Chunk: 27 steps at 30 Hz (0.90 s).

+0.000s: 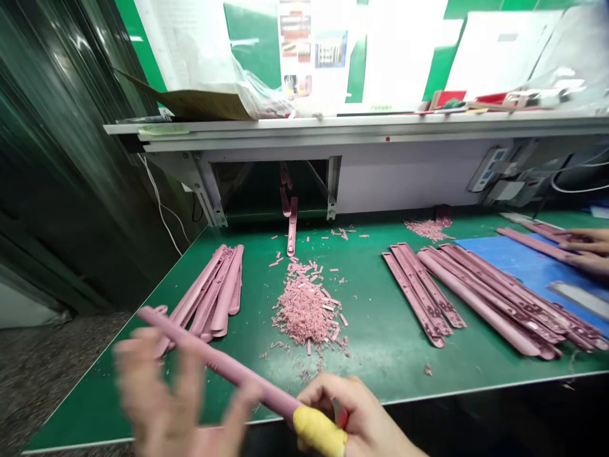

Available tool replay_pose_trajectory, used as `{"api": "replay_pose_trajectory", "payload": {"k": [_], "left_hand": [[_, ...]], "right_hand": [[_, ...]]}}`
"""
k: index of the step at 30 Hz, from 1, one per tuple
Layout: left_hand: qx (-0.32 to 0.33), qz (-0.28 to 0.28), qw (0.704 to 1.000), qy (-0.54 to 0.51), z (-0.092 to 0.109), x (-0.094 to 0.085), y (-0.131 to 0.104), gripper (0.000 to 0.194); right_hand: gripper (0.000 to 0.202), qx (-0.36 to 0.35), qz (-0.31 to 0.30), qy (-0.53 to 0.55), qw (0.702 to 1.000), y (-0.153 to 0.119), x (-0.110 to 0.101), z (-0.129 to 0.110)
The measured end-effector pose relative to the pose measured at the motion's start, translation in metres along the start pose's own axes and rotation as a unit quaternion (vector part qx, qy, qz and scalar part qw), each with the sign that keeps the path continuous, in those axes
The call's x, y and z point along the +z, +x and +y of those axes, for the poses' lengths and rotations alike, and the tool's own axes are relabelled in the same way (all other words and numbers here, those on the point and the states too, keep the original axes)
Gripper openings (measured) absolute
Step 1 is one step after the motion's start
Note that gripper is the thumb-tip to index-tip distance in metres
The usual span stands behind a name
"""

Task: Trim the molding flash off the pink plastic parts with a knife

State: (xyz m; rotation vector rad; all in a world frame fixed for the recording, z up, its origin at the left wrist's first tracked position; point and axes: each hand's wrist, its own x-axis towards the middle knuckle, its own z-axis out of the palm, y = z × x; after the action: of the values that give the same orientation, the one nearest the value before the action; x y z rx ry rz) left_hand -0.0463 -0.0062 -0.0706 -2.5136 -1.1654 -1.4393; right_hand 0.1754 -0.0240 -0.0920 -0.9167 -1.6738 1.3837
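A long pink plastic piece [233, 371] slants across the view above the green table's front edge. My right hand [349, 412] is closed round its lower right end, beside a yellow covering [318, 431]; something small and red shows between the fingers. Blurred by motion, my left hand [176, 400] is at the piece's left part with its fingers spread. Whether it touches the piece is unclear. Just beyond it lies a stack of pink pieces [214, 289]. A heap of pink scraps [307, 308] sits at the centre.
More pink pieces [490, 295] lie at the right, partly on a blue sheet [533, 260]. Another person's hands [587, 247] hold a piece at the far right. One piece [292, 228] lies before an opening under the shelf [304, 133]. A power strip [488, 169] hangs behind.
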Motion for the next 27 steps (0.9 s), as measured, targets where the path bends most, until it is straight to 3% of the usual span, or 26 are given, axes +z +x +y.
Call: {"api": "replay_pose_trajectory", "payload": {"k": [2, 4, 7, 10, 14, 16, 18, 22, 27], "left_hand": [[0.116, -0.12, 0.985, 0.036, 0.004, 0.001, -0.007, 0.064], [0.157, -0.227, 0.961, 0.013, 0.007, -0.004, -0.002, 0.063], [0.125, -0.292, 0.948, 0.017, 0.003, -0.018, 0.018, 0.067], [0.138, -0.32, 0.934, 0.077, -0.005, -0.031, 0.035, 0.06], [0.194, -0.361, 0.906, 0.104, -0.003, -0.041, 0.053, 0.056], [0.235, -0.379, 0.888, 0.112, 0.001, -0.043, 0.06, 0.055], [0.253, -0.387, 0.877, 0.13, 0.004, -0.045, 0.064, 0.056], [0.246, -0.367, 0.888, 0.129, 0.007, -0.049, 0.059, 0.058], [0.189, -0.292, 0.929, 0.125, 0.009, -0.048, 0.033, 0.066]], "right_hand": [[0.036, 0.053, -0.077, 0.069, 0.993, -0.001, -0.018, -0.013], [0.04, 0.065, -0.124, 0.088, 0.986, -0.004, -0.032, -0.025], [0.029, 0.001, -0.07, -0.058, 0.996, -0.009, -0.042, -0.032], [0.025, -0.084, 0.016, -0.245, 0.966, -0.012, -0.042, -0.027], [0.04, -0.194, 0.026, -0.399, 0.896, -0.004, -0.03, -0.019], [0.054, -0.231, 0.05, -0.465, 0.853, 0.004, -0.023, -0.018], [0.054, -0.248, 0.06, -0.511, 0.821, 0.011, -0.019, -0.019], [0.045, -0.267, 0.026, -0.536, 0.801, 0.014, -0.018, -0.019], [0.047, -0.307, 0.056, -0.516, 0.798, 0.008, -0.019, -0.019]]}}
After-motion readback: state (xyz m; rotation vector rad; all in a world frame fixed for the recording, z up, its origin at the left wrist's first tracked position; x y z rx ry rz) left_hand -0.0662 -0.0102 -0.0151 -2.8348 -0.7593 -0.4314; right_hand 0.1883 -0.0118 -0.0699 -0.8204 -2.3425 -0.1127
